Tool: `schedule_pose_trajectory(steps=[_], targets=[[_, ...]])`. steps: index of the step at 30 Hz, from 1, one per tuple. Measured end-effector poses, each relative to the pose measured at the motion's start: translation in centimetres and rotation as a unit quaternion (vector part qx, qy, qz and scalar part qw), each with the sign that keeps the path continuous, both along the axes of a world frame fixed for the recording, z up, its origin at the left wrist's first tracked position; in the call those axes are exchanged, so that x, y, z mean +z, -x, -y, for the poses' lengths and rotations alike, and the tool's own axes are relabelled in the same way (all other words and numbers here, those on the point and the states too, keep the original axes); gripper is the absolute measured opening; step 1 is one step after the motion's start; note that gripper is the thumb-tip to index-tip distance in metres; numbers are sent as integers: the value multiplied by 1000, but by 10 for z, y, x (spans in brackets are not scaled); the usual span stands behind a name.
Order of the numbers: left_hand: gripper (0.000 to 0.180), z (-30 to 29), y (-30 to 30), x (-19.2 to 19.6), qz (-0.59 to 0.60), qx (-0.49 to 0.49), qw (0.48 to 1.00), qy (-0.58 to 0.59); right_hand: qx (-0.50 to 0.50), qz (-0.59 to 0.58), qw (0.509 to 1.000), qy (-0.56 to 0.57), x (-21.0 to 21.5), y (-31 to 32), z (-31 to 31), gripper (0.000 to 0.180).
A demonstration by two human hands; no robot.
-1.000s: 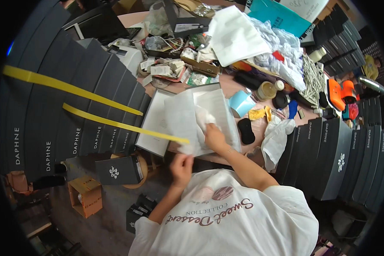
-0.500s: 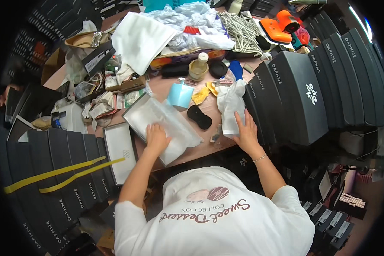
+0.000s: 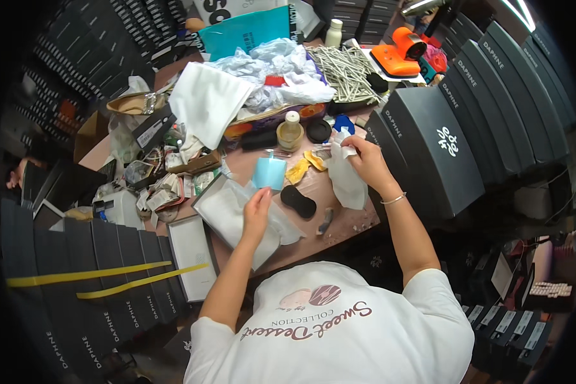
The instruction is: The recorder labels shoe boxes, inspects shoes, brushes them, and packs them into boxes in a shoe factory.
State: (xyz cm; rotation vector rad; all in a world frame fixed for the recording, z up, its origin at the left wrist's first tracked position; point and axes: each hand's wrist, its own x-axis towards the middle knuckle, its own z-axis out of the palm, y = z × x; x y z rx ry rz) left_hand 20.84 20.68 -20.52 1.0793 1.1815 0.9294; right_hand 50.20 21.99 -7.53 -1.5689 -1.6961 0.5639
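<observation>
My right hand (image 3: 368, 161) pinches the upper end of a white tissue sheet (image 3: 348, 180), which hangs down over the table beside the stacked boxes. My left hand (image 3: 256, 216) is over white tissue paper (image 3: 237, 201) in an open box, its fingers pressed together. Its fingertips reach the lower edge of a light blue sheet (image 3: 270, 171); whether they hold anything is hidden. Between the hands lie a black sponge-like pad (image 3: 298, 202) with a narrow waist and a crumpled yellow cloth (image 3: 297, 171).
Dark shoe boxes (image 3: 429, 147) stand along the right, and more (image 3: 125, 262) with yellow straps along the left. Behind are a jar with a white cap (image 3: 290, 133), a heap of white tissue rolls (image 3: 347, 73), an orange tool (image 3: 400, 54) and a beige shoe (image 3: 129, 102).
My right hand has moved up and taken the white tissue's upper end. My left hand has lifted from the paper in the box toward the blue sheet. The view has shifted slightly.
</observation>
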Motion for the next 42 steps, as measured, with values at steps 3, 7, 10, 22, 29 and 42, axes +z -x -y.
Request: schedule_pose_trajectory(steps=[3,7,10,22,29,42], targets=[[65,1,-29,15,183,14,925,334,133,-90,987,21,39,52,10,30],[65,37,-40,15,422,-124,863,246,298,-116,946,58,41,119,67,31],[58,57,-6,4,343,-61,921,175,378,-186,884,204,29,139,99,20],[84,81,131,52,-147,93,982,-74,399,-257,806,354,-81,135,100,62],[69,22,71,-56,178,299,933,87,226,-137,890,371,-173,224,7,48],[98,29,61,-89,-285,113,951,43,101,69,972,199,-232,161,16,18]])
